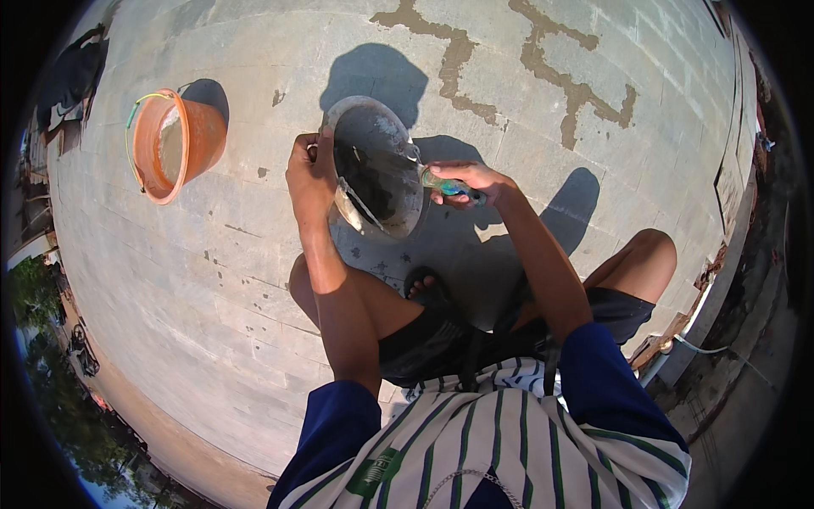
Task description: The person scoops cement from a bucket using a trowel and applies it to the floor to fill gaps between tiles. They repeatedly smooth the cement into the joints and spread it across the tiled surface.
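Observation:
A round grey bowl with pale dried residue on its wall is tilted in front of me, above the block paving. My left hand grips its left rim, fingers curled over the edge. In my right hand is a trowel, its blue-green handle wrapped by my fingers at the bowl's right side. The trowel's blade reaches into the bowl. Something dark lies in the bottom of the bowl, too shaded to make out.
An orange bucket with greyish material inside stands to the left on the paving. Wet-looking mortar lines follow the paving joints ahead. My sandalled foot is just below the bowl. A raised edge with debris runs along the right.

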A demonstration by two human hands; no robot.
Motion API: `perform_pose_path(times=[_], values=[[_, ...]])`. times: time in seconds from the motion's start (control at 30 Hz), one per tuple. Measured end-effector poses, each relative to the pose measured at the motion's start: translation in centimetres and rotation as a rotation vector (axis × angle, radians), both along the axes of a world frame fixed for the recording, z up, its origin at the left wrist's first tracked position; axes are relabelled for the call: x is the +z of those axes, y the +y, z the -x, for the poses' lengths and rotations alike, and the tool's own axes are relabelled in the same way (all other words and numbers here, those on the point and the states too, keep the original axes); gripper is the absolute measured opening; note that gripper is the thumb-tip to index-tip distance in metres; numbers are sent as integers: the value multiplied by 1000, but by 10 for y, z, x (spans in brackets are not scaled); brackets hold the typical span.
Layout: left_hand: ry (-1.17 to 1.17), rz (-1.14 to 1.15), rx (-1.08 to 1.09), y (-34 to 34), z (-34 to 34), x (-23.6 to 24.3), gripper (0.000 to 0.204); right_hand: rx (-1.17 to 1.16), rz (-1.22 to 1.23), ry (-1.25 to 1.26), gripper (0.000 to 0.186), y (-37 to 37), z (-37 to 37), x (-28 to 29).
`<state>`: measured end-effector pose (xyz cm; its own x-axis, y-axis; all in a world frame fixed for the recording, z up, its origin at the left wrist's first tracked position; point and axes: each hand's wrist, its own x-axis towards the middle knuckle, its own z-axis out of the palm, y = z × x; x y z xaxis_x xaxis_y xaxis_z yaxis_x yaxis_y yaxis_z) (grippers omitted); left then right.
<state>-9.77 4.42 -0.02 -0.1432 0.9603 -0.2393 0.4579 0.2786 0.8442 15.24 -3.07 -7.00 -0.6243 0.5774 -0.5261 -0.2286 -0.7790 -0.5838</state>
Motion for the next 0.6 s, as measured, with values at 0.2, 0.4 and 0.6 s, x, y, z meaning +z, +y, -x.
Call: perform_pose_path(times=[0.2,0.4,0.6], values=[[9,-62,-44,-2,-1,-3,32,293,-134,-503,40,5,17,-8],[28,-34,-42,-4,-2,1,33,282,-242,-573,38,15,37,-6],[-32,22,-59,1,-7,-4,34,355,-694,-721,36,20,74,-57]])
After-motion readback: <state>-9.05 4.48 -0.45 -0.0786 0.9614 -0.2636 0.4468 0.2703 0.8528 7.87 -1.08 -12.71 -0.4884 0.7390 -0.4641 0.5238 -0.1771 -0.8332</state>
